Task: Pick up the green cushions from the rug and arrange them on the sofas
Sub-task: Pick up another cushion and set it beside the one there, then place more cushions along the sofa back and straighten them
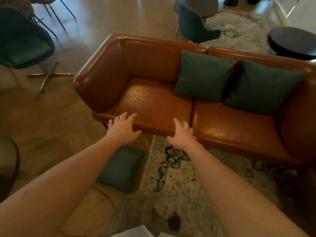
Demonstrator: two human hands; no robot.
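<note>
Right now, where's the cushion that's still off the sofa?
Head view: the cushion lies on the floor, lower centre-left, just left of the rug, below the left hand.

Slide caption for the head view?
Empty hands over sofa; two green cushions placed, one on floor.

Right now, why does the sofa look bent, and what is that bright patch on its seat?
Head view: the wide-angle lens bows the brown sofa, curving its back rail and stretching both forearms; the bright patch is light glaring off the shiny left seat; the chairs at the top edge are smeared and soft; the green cushion on the floor lies in dim shadow below the left hand.
</note>
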